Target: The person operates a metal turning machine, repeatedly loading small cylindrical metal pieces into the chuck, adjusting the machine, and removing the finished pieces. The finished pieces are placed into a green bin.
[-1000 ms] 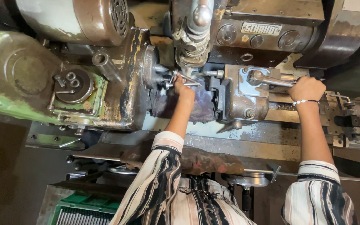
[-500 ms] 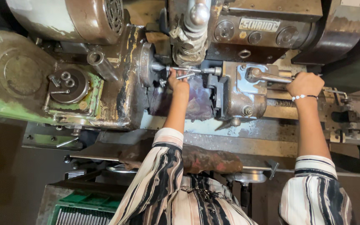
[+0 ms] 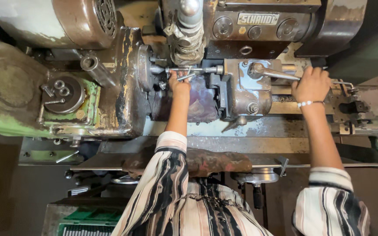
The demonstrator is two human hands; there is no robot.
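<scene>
Workshop floor, dim and oily, seen from above; an old metal-working machine (image 3: 110,100) with worn green and brown paint fills the upper frame.

Left hand (image 3: 179,83): fingers closed around a thin metal rod (image 3: 188,70) that lies level between the round chuck face (image 3: 143,70) on the left and the grey tool block (image 3: 246,89) on the right. A small metal piece sticks out between the fingers; what it is cannot be told. Purple cloth (image 3: 204,102) sits just below this hand, against the machine bed.

Right hand (image 3: 312,84): curled shut over the end of a long steel lever (image 3: 274,74), which runs from a pivot knob on top of the tool block out to the right. White bead bracelet (image 3: 309,104) on the wrist.

Both arms in striped sleeves (image 3: 171,175), brown, black and cream.

Outward: ribbed motor housing (image 3: 84,17) at top left; round plate with small rings (image 3: 62,91) on the green casing to the far left; rusty brown pad (image 3: 211,161) on the rail near the person's chest; green crate (image 3: 92,218) at bottom left.
</scene>
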